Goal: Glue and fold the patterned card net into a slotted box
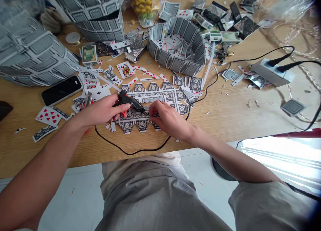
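My left hand (106, 108) is wrapped round a black glue gun (132, 102), whose nozzle points right toward my other hand. The fingertips of my right hand (167, 119) are pinched together at a narrow strip on the cut card piece; what lies between them is too small to make out. Beneath both hands, the flat piece made of patterned playing cards (173, 98) has tab-like shapes along its edges. A black cord (130, 154) loops in front of it along the table.
A ring-shaped card basket (175, 62) stands behind the hands. Large woven card forms (32, 57) are at left, beside a phone (62, 90). Card scraps lie all around. A power strip (273, 72) with plugged cords is at right, near tangled wire (301, 40).
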The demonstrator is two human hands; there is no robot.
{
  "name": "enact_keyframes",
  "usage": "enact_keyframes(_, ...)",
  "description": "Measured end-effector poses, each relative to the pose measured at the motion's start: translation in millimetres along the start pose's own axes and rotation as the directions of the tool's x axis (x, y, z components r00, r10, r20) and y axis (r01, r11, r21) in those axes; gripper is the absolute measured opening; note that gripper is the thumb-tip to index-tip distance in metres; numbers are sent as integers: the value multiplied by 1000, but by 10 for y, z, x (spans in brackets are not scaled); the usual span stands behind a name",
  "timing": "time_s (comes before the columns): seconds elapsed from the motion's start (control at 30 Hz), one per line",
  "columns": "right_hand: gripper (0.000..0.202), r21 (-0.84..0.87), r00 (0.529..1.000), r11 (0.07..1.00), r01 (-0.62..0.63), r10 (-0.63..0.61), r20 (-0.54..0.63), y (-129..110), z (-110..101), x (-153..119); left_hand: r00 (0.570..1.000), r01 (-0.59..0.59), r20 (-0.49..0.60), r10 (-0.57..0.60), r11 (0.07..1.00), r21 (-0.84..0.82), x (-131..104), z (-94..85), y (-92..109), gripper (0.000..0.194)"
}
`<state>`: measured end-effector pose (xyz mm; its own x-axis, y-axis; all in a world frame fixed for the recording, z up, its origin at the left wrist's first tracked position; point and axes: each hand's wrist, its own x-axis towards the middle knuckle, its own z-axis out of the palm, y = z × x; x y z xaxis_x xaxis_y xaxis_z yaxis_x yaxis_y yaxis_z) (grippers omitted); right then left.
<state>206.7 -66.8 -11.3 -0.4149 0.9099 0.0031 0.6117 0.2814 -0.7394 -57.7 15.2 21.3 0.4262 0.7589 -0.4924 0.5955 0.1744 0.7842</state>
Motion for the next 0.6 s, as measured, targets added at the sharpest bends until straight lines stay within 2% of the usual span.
enact_keyframes(0.23, 13, 1, 1000, 1000, 10, -10, -8, 10, -12, -2, 999, 40, 27, -35, 977, -211, 104, -5, 94, 29)
enact_keyframes(0.43, 6, -61, 993, 992, 108, -111, -49, 83, -23, -112, 999, 35, -5, -36, 997, -67, 122, -15, 115, 29)
enact_keyframes(0.6, 20, -166, 983, 973, 162, -174, -59, 105, 7, -235, 999, 36, 30, -32, 991, -132, 145, -30, 74, 23)
